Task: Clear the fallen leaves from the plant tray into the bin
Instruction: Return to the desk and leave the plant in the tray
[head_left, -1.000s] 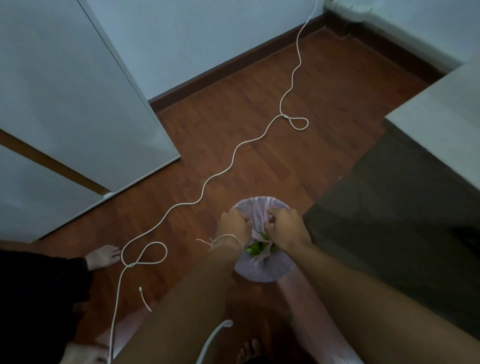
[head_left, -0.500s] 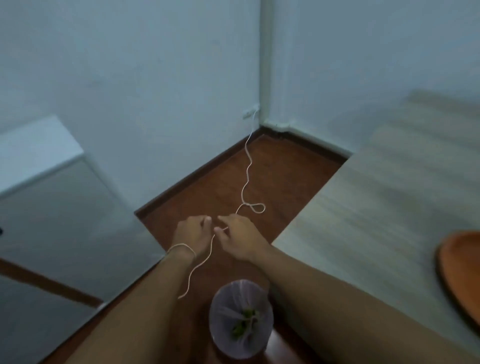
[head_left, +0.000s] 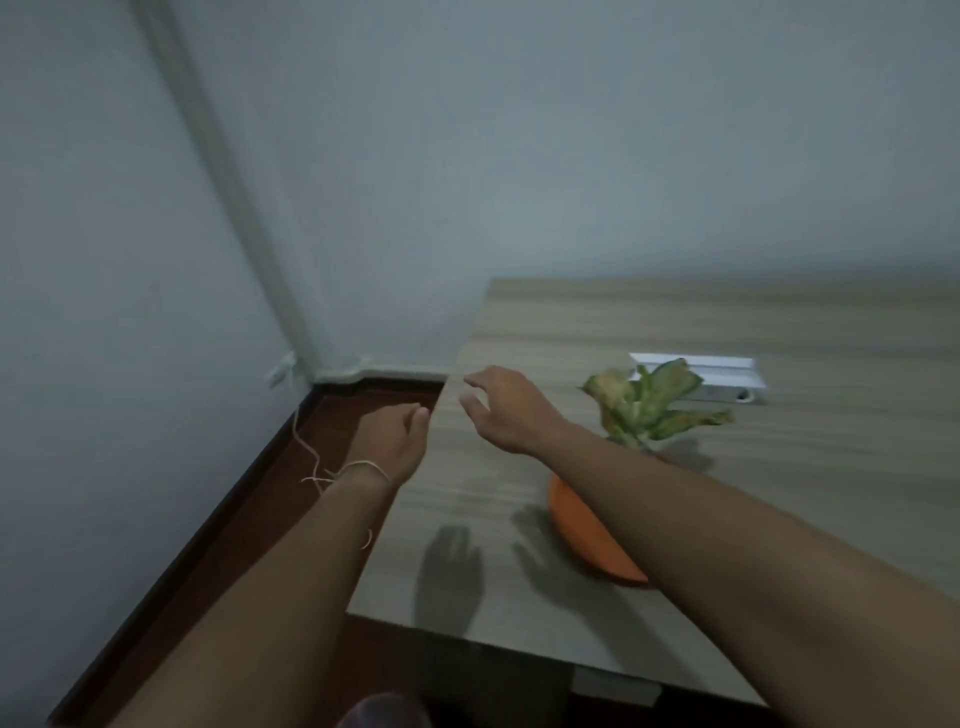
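An orange plant tray (head_left: 582, 535) lies on the wooden table (head_left: 779, 493), mostly hidden under my right forearm. A green and yellow plant (head_left: 654, 405) rises behind that arm. My right hand (head_left: 506, 408) hovers over the table's left part with fingers apart and nothing in it. My left hand (head_left: 395, 441) hangs just off the table's left edge, fingers loosely curled and empty, a white string around its wrist. A sliver of the bin's pale liner (head_left: 382, 712) shows at the bottom edge. No loose leaves are visible.
A white rectangular box (head_left: 701, 376) lies on the table behind the plant. A white cable (head_left: 306, 447) trails over the red-brown floor to a wall outlet (head_left: 280, 370) in the corner. Pale walls close in at the left and the back.
Both hands let go of the leaves in the bin and rose, empty, to table height. My view swung up and right, bringing the plant and tray into sight.
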